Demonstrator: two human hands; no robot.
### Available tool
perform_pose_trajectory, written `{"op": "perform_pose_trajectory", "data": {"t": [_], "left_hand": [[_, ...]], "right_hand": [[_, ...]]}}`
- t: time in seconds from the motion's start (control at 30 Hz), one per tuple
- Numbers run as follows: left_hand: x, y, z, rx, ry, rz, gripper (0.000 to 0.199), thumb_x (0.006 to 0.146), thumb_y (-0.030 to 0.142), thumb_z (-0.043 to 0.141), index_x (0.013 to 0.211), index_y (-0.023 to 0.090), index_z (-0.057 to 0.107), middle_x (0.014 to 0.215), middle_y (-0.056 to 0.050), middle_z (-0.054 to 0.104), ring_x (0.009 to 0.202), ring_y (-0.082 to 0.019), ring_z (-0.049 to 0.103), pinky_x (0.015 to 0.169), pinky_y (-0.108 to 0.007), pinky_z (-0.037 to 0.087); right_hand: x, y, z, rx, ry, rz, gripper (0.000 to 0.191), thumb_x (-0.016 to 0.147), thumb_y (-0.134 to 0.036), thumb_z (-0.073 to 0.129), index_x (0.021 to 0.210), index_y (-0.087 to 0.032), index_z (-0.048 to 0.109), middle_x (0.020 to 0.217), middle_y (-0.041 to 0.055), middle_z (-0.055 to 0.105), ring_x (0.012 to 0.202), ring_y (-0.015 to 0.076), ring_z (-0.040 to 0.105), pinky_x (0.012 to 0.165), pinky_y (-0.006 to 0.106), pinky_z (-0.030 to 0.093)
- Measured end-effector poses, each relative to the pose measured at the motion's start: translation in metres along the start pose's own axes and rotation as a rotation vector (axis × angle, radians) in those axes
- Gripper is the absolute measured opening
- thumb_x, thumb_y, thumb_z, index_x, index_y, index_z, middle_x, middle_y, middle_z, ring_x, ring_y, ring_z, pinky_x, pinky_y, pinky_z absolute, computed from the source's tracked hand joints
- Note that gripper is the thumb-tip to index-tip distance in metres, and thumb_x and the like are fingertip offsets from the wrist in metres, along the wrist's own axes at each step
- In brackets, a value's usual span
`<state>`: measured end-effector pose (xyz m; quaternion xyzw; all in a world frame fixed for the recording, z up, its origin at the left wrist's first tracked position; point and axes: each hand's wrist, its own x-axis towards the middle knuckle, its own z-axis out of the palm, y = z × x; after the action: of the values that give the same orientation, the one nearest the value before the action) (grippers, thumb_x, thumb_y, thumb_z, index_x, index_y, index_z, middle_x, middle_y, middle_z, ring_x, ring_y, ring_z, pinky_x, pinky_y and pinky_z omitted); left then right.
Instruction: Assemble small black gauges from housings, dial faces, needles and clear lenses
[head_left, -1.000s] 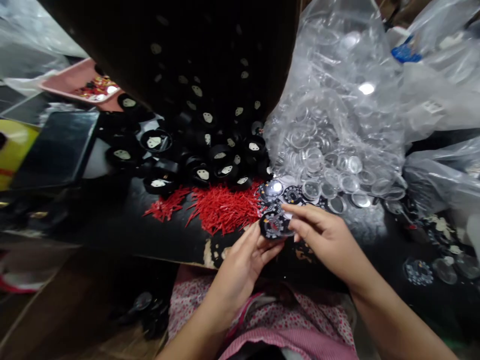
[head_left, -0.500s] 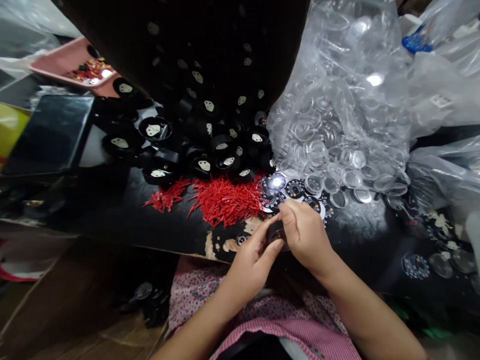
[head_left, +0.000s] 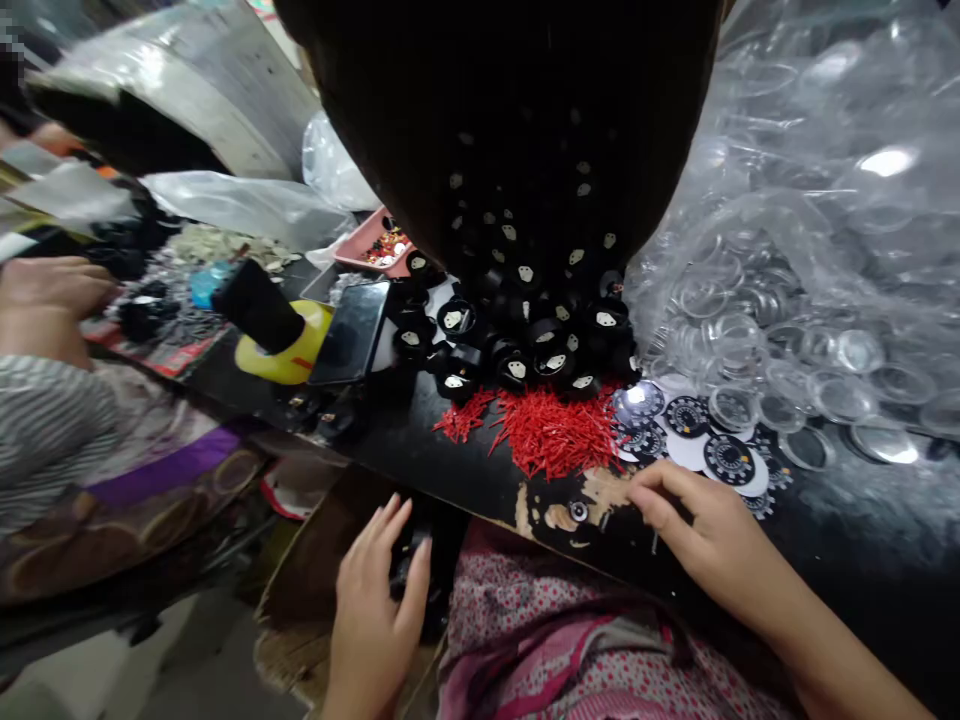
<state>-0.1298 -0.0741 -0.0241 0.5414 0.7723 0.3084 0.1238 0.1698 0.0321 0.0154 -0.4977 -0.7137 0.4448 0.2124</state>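
Observation:
My left hand (head_left: 375,605) is open, its fingers spread over a cardboard box (head_left: 296,640) below the table edge. Dark parts (head_left: 409,560) show in the box beside its fingers. My right hand (head_left: 697,525) is over the table front with thumb and index finger pinched; whatever they hold, if anything, is too small to make out. Close to those fingertips lie black dial discs (head_left: 727,458) with white markings, a small round metal-and-black piece (head_left: 577,511) and a heap of thin red pointers (head_left: 551,430).
Black round housings (head_left: 516,368) with pale plates spill from a dark container (head_left: 510,90). Clear round covers (head_left: 739,340) lie in a plastic bag at right. A phone (head_left: 351,330) leans by a yellow tape roll (head_left: 289,345). Another person's hand (head_left: 52,295) is at far left.
My hands have separated. The left let go of the dark round part and moved left and down over the box. The right stays near the dials. The view has swung left, showing another person.

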Motion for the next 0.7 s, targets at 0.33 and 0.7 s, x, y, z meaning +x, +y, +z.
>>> {"op": "perform_pose_trajectory", "data": {"t": [0.33, 0.7], "left_hand": [[0.153, 0.037, 0.039, 0.033, 0.077, 0.016, 0.063, 0.081, 0.046, 0.068, 0.134, 0.015, 0.053, 0.118, -0.018, 0.068, 0.111, -0.037, 0.061, 0.098, -0.055, 0.045], [0.112, 0.031, 0.026, -0.228, 0.233, -0.07, 0.063, 0.079, 0.043, 0.069, 0.136, 0.022, 0.05, 0.128, -0.01, 0.062, 0.118, -0.027, 0.06, 0.106, -0.043, 0.044]], "right_hand": [[0.002, 0.014, 0.011, -0.026, 0.045, -0.058, 0.031, 0.1, -0.042, 0.043, 0.083, -0.024, 0.062, 0.078, -0.0002, 0.064, 0.075, 0.0175, 0.059, 0.07, 0.03, 0.043], [0.001, -0.01, 0.009, 0.105, -0.037, -0.092, 0.025, 0.098, -0.037, 0.048, 0.088, -0.022, 0.065, 0.084, 0.0013, 0.068, 0.078, 0.0155, 0.062, 0.076, 0.029, 0.046]]}}
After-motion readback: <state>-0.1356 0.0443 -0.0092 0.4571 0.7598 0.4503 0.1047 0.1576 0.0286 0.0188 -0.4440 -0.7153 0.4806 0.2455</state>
